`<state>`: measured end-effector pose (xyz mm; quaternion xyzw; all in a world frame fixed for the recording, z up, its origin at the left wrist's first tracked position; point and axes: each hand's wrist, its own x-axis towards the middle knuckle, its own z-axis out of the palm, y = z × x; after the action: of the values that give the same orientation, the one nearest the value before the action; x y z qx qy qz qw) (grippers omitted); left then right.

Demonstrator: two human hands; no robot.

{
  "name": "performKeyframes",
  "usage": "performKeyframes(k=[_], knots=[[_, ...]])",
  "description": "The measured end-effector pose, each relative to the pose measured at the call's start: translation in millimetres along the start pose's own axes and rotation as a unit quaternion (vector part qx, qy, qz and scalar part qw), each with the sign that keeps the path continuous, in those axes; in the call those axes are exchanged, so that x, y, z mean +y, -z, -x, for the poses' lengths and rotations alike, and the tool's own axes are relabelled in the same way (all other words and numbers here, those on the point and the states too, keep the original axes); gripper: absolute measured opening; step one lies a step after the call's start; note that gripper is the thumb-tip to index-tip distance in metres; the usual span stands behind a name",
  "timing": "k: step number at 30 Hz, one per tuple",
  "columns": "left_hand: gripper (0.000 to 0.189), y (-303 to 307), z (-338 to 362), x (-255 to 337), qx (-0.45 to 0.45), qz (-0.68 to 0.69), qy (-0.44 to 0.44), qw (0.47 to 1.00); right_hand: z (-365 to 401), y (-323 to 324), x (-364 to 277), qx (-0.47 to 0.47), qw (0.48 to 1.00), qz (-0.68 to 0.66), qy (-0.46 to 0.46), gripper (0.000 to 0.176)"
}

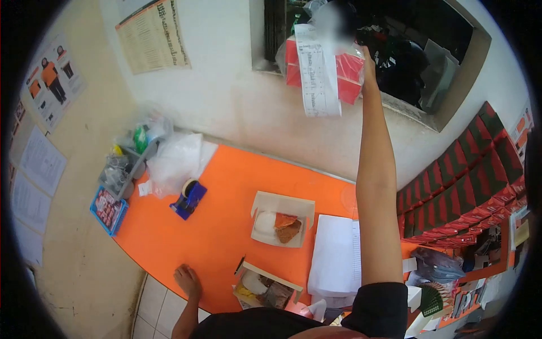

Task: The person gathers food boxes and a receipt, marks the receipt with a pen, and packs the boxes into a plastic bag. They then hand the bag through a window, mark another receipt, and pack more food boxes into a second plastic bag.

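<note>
My right arm is stretched out to the window opening, and my right hand [368,66] is closed at the side of a clear plastic bag of red boxes [350,76]. A long printed receipt [319,79] hangs down over the front of the boxes. Part of the hand is hidden at the bag. My left hand [187,280] rests on the orange table [220,231] near its edge, fingers laid out and holding nothing. To its right stand two open food boxes: one [265,242] with rice and a brown piece, the nearer [265,291] with rice and other food.
A blue tape dispenser [189,200], plastic bags [175,161], a grey organizer [132,169] and a blue basket [109,212] stand at the left. Papers [334,254] lie under my right arm. Stacked red-and-black boxes [463,175] fill the right. Someone is beyond the window.
</note>
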<state>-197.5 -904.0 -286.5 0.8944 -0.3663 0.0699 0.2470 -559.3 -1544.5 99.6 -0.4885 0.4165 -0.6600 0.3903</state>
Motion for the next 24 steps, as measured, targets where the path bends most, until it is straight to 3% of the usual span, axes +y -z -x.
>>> performKeyframes(k=[5,7,9,13,24], knots=[[0.019,-3,-4,8,0.016,-0.002,-0.009,1.000,-31,1,9,0.025,0.999,0.010,0.042,0.056],[0.019,-2,-2,3,0.014,-0.015,-0.009,1.000,-10,-2,7,0.015,0.999,-0.009,0.045,0.052],[0.019,-6,-8,6,0.021,-0.019,-0.013,1.000,3,-4,-10,0.048,0.994,0.021,0.096,0.046],[0.020,-7,-6,5,0.023,-0.002,-0.004,1.000,13,-8,-17,0.113,0.983,0.085,0.113,0.038],[0.023,-8,-4,4,0.001,-0.017,0.005,1.000,33,-38,-32,0.208,0.960,0.150,0.108,0.043]])
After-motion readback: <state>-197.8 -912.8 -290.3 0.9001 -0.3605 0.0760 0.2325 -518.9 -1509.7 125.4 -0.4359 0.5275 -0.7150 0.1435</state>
